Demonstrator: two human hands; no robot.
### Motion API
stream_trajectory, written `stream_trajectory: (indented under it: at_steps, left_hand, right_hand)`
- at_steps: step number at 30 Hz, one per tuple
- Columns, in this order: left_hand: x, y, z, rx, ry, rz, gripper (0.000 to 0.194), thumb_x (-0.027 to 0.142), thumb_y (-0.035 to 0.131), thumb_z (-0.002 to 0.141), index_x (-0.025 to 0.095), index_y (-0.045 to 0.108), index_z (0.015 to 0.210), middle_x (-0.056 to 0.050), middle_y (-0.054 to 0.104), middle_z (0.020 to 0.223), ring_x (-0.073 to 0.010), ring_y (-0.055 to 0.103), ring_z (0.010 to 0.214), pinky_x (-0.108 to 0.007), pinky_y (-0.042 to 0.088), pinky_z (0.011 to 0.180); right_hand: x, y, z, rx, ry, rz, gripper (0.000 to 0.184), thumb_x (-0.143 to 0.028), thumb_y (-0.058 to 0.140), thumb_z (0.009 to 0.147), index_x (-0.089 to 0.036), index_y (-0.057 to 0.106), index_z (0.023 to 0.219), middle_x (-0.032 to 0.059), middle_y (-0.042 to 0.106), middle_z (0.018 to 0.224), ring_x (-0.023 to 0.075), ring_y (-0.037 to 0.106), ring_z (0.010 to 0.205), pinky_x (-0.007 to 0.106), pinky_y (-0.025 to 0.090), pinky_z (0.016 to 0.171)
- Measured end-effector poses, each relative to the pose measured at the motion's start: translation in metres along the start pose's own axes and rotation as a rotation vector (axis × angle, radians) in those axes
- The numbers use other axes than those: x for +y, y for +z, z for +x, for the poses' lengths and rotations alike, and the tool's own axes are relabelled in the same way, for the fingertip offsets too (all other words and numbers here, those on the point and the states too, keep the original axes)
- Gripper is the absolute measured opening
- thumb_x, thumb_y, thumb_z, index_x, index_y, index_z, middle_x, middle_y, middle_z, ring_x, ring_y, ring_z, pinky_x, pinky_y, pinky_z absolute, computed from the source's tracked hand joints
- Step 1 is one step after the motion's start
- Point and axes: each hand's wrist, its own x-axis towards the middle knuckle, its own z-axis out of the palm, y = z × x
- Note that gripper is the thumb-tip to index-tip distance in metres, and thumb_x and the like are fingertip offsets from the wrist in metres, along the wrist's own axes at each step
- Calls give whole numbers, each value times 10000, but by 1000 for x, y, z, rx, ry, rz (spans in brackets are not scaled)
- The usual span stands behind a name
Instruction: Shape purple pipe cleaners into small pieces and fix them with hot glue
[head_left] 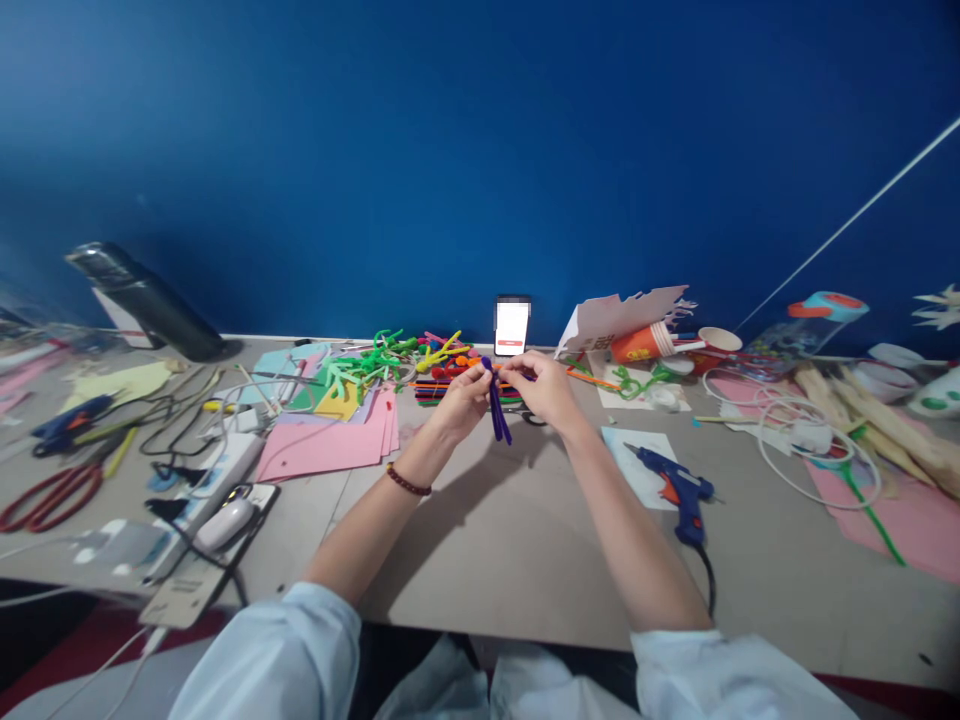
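one broad grey table [480,570] under the grip; front edge body-side, most elbow room between. blue pistol-shaped plastic glue gun [681,490] right of grip, so watch forearm swing. left hand [463,400] clamped on thin purple fuzzy stems [499,415], tails hanging; right hand [547,385] fingertips at their top, can't tell if clamped. best: firm left pinch, short right-hand turns, tails untangled.

Phone [512,326] behind pipe cleaners [375,363], glue gun [681,491] right, power strip [219,484] left
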Motion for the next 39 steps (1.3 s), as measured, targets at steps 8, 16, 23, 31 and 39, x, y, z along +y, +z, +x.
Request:
stream_trajectory:
  at_steps: [8,16,23,31,39]
  left_hand:
    - [2,0,1,25,-53,-37,167,149,747,664,123,592,719,37,569,592,-20,493,491,-120,394,496]
    - [1,0,1,25,-79,-105,177,119,764,630,131,623,736,29,618,632,-37,576,551,-128,461,559]
    - [1,-1,3,16,-49,-118,183,114,764,636,123,630,761,38,610,618,-22,561,517,-104,461,540]
    - [3,1,1,66,-40,-74,155,105,748,649,132,626,739,32,611,620,-42,580,553,-120,451,535]
    - [5,-1,2,27,-78,-49,152,131,749,661,125,611,726,45,539,558,-31,536,525,-117,430,520]
  right_hand:
    - [0,0,0,26,-40,-26,98,-240,591,754,-185,658,710,41,640,750,169,574,722,281,421,656]
    - [6,0,1,-59,87,152,125,-299,624,719,-182,653,747,29,664,744,159,564,660,291,436,643]
    - [1,-2,0,-86,99,210,153,-320,631,718,-182,655,777,27,669,784,149,575,669,286,451,648]
    - [-1,-1,-1,-45,55,220,149,-313,659,702,-180,692,761,47,675,820,182,613,772,312,462,729]
    - [2,3,1,-1,-8,110,132,-303,620,743,-190,686,752,39,665,779,183,601,757,313,452,723]
